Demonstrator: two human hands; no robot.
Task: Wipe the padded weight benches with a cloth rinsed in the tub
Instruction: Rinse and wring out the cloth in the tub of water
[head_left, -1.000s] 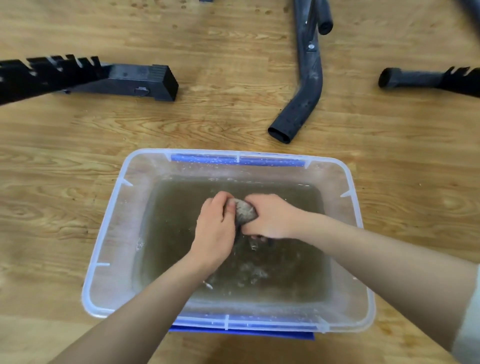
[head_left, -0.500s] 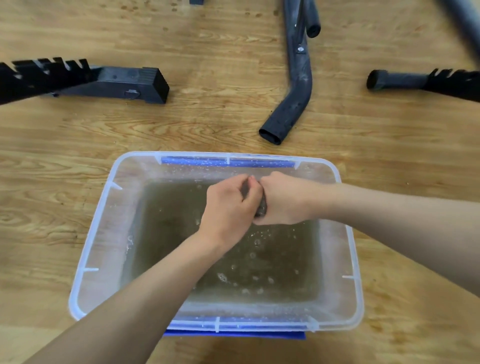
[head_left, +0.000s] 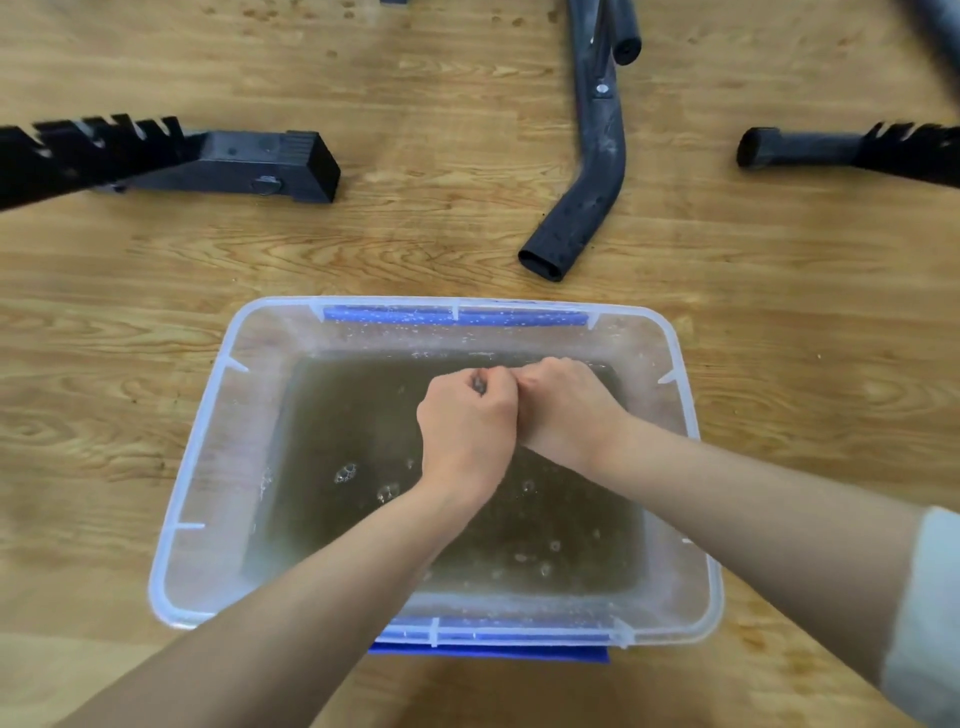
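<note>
Left grip (head_left: 467, 431), right grip (head_left: 566, 405): fists touching, clamped on cloth (head_left: 478, 385); cloth axis hidden. Tub (head_left: 187, 499): murky water, bubbles.

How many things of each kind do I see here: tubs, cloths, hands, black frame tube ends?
tub: 1
cloth: 1, nearly hidden in the fists
hands: 2, left hand, right hand
black frame tube ends: 4
total: 8

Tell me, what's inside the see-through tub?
Murky brown water with bubbles sits in the tub. Over it, the left hand and right hand squeeze a cloth; only a grey sliver peeks out. The cloudy water hides the tub's bottom.
</note>
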